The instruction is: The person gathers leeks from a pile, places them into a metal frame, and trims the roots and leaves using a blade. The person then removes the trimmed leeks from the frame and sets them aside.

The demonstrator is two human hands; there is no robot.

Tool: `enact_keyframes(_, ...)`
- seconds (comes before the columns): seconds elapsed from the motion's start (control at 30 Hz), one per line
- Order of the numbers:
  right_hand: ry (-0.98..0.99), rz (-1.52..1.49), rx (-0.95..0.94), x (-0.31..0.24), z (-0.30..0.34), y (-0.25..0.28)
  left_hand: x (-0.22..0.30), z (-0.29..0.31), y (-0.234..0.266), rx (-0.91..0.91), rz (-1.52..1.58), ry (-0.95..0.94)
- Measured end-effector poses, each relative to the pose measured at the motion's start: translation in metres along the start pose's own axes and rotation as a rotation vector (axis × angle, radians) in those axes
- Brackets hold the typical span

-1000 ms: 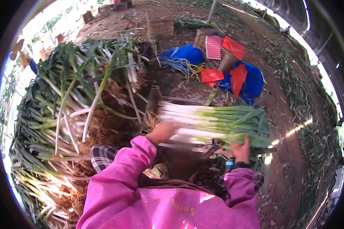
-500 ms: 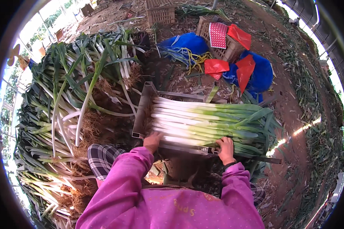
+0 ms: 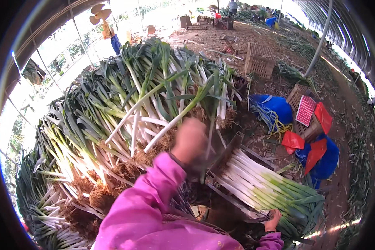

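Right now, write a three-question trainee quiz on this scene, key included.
1. Which bare hand is nearer the green ends of the white-stemmed leeks in the grey metal frame?
2. True or false: the blurred left hand rests on the blue plastic bag.
3. Fill in: the red-and-white patterned sheet lies against a tan lattice ____.

Key: 1. Right hand. 2. False; it shows in front of the leek pile. 3. Crate.

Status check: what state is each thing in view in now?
Left hand: blurred, grip unclear
Right hand: fingers bent, at metal frame
Framed leeks: laid side by side
Leek pile: heaped, roots attached
Far crate: upright
Patterned sheet: draped over nearer crate
Fan: blades apparently stationary
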State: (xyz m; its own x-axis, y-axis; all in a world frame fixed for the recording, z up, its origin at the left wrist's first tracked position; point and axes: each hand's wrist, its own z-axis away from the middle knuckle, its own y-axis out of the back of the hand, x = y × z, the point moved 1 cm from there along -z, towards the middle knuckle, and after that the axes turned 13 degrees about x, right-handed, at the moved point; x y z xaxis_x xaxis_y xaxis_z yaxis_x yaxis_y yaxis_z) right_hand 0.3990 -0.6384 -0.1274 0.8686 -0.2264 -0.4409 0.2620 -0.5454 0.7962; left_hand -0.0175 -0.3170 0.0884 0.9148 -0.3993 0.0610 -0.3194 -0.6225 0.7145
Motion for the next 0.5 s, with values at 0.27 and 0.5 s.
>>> enact_keyframes(0.27,0.033,-0.02,0.112,0.024,0.001,-0.009,-0.15,0.01,-0.047,-0.433,0.053,0.485)
enact_keyframes(0.5,0.08,-0.089,0.158,0.006,0.0,-0.005,-0.046,-0.011,0.105,-0.372,0.493,0.517)
